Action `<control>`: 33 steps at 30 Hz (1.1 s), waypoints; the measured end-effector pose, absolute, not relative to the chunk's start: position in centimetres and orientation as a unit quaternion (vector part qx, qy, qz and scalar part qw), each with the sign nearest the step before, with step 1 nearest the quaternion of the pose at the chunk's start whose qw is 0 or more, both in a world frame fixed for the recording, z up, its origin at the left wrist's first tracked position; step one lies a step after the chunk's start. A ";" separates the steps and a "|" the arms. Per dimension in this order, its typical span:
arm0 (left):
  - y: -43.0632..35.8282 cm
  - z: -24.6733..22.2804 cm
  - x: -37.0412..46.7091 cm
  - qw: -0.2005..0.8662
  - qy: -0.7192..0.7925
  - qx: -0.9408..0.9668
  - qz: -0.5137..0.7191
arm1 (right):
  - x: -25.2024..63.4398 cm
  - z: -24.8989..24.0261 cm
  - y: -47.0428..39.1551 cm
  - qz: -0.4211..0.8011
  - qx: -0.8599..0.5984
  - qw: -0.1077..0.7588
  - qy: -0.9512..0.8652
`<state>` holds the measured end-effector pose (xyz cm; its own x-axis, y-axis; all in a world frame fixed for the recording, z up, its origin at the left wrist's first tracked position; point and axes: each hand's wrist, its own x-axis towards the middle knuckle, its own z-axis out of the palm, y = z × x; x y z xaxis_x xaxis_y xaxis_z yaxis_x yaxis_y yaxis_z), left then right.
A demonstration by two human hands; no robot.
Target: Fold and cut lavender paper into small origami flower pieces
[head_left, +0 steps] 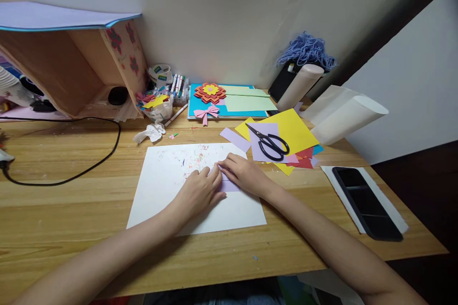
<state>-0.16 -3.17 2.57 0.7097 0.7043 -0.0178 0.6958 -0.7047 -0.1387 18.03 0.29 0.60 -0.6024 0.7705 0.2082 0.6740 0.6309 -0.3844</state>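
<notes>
A piece of light purple paper (229,186) lies on a large white sheet (153,190) marked with colored specks. My left hand (198,193) is closed on the left part of the purple paper, its thumb lying low across it. From the right, my right hand (245,173) grips the paper's upper edge, with bent fingertips meeting those of the left. The fingers hide much of the paper, which appears to have a fold line across it. Just beyond the right hand are a purple strip (235,139) and black-handled scissors (270,145) resting on a purple square (255,147).
Yellow paper (291,128) and red scraps lie under and beside the scissors. Behind stand a blue card (193,105) with a layered paper flower (209,92), markers (177,84) and a scrap cup (159,109). A phone (367,202) is at right, a black cable (89,169) at left.
</notes>
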 end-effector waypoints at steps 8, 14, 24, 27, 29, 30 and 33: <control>-4.2 2.6 0.3 0.110 -0.383 -0.915 0.062 | 18.0 0.6 0.2 0.119 -0.398 0.170 -0.894; -3.9 2.7 0.1 0.097 -0.372 -0.923 0.037 | 18.0 0.5 0.3 0.111 -0.394 0.168 -0.897; -4.8 3.9 0.2 0.104 -0.350 -0.927 0.081 | 17.6 0.8 0.2 0.099 -0.403 0.168 -0.894; -5.1 4.2 0.4 0.065 -0.379 -0.919 0.085 | 17.6 0.7 0.2 0.101 -0.405 0.171 -0.892; -5.2 4.3 0.5 0.034 -0.396 -0.914 0.086 | 17.7 0.6 0.2 0.104 -0.406 0.176 -0.891; -5.3 4.2 0.5 0.020 -0.401 -0.912 0.089 | 17.7 0.6 0.3 0.105 -0.407 0.178 -0.890; -5.5 4.1 0.5 -0.010 -0.410 -0.907 0.097 | 17.7 0.7 0.3 0.109 -0.408 0.179 -0.888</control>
